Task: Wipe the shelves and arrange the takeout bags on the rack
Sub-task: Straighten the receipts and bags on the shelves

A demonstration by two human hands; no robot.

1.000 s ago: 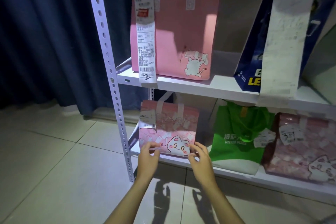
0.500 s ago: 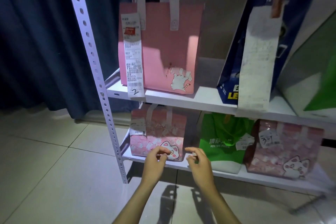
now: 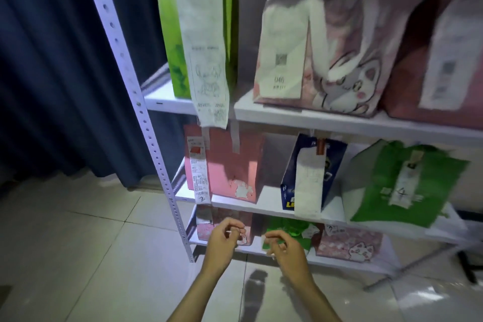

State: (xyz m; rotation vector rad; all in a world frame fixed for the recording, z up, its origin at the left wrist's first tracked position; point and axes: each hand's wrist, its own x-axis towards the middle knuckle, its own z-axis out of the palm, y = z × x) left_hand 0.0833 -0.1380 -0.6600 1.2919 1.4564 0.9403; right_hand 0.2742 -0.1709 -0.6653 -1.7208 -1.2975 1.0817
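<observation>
The arranging step is being worked at the bottom shelf (image 3: 287,256), where the left hand (image 3: 222,239) and right hand (image 3: 286,249) are being held loosely curled and empty near the pink cat bag (image 3: 222,227), which next is likely needing to be grasped and squared.

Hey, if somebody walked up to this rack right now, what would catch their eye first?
Probably the big pink cat bag on the top visible shelf, with the tall green bag to its left trailing a long receipt over the shelf edge. One shelf down, a plain pink bag, a navy bag and a leaning green bag stand in a row. Low in front, the left hand and right hand hover with curled fingers, holding nothing.
</observation>
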